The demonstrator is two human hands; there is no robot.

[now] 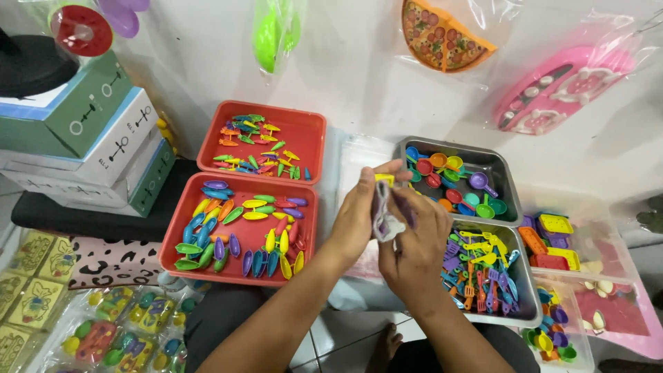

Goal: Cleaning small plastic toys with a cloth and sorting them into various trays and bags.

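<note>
Glossy plastic toys (242, 214), matt red plastic trays (307, 207), dull metal pans (507, 176)

Both forearms are reaching forward and converging at centre — the left hand (359, 211) is curling inward with fingers pinching, the right hand (414, 242) is closing in a loose fist against it.

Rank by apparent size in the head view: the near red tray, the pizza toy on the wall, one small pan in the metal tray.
1. Near red tray, clearly largest.
2. Pizza toy, partly cut off by the frame edge.
3. Purple pan, smallest.
</note>
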